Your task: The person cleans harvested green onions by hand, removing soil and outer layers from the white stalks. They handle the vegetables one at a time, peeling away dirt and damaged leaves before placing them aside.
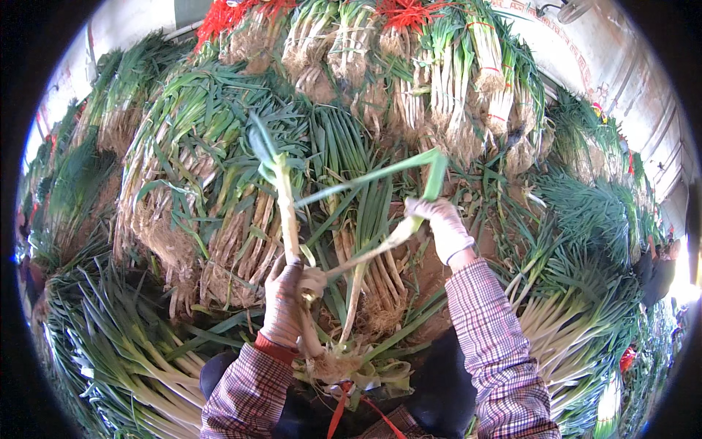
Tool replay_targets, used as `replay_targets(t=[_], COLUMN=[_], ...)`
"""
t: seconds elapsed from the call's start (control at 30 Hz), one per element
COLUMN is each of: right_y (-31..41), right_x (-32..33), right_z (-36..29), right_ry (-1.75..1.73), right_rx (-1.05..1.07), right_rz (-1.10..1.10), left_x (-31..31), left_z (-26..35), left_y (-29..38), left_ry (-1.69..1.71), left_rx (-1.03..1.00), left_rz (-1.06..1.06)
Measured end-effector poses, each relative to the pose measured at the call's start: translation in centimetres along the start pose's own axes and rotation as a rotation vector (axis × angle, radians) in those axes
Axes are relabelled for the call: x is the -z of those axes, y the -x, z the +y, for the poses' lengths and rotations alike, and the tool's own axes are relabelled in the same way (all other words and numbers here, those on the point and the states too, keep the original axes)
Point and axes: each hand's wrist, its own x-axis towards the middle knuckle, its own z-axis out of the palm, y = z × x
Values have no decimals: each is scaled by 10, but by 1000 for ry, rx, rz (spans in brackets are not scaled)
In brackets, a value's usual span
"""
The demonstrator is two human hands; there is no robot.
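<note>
My left hand (pixel 283 303), in a striped work glove, grips the stalk of a large green onion (pixel 286 211), whose leaves point up and whose roots hang low near my lap. My right hand (pixel 437 224), gloved too, is closed on a peeled outer leaf (pixel 403 232) of it. This strip stretches from beside my left hand up to the right, and its green end bends over above my right hand. Beneath the roots lie loose pale peelings (pixel 392 378) and a red tie (pixel 340 409).
Piled green onions with roots stand before me (pixel 159 230). Cleaner white stalks lie at the left (pixel 159 384) and right (pixel 554 329). Tied bundles (pixel 351 49) and red ties (pixel 408 13) are at the back. Another person's arm (pixel 658 274) shows at the far right.
</note>
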Motion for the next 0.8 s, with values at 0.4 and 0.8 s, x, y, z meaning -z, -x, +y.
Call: replay_targets(t=[0.4,0.8], right_y=[-4,35], right_x=[3,-25], right_z=[1,-33], right_ry=[-334,-607], right_rx=[-57,24], right_rz=[-88,84], left_x=[-26,-106], left_z=[-29,-40], left_y=[95,35], left_ry=[-162,-757], left_rx=[229,-447], left_rz=[-241,-330])
